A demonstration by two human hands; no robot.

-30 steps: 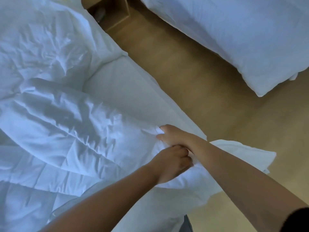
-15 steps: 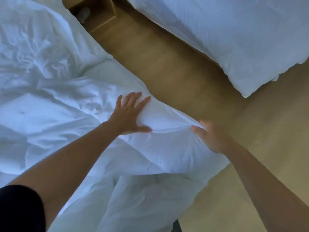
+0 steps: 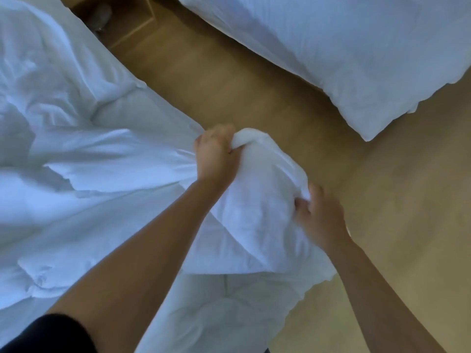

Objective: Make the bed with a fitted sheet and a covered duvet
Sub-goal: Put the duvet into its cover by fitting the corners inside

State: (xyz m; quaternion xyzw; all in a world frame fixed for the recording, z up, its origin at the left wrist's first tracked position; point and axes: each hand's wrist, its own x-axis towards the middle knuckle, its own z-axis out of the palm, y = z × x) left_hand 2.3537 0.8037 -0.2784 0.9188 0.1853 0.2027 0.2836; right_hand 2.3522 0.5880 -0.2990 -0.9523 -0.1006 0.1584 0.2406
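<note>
Head view | left grip (image 3: 215,155) clutching duvet (image 3: 257,212) corner | right grip (image 3: 321,215) grasping its edge | duvet stretching between both

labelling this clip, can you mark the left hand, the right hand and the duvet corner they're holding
left hand (image 3: 215,156): head view, back of the hand, below the knuckles
right hand (image 3: 322,216): head view, back of the hand
duvet corner (image 3: 260,200): head view, white fabric between the two hands

Hands two: left hand (image 3: 215,156), right hand (image 3: 321,217). Beds (image 3: 144,108) (image 3: 331,47) two. Crumpled duvet (image 3: 257,200) one. Nightstand (image 3: 132,24) one.
</note>
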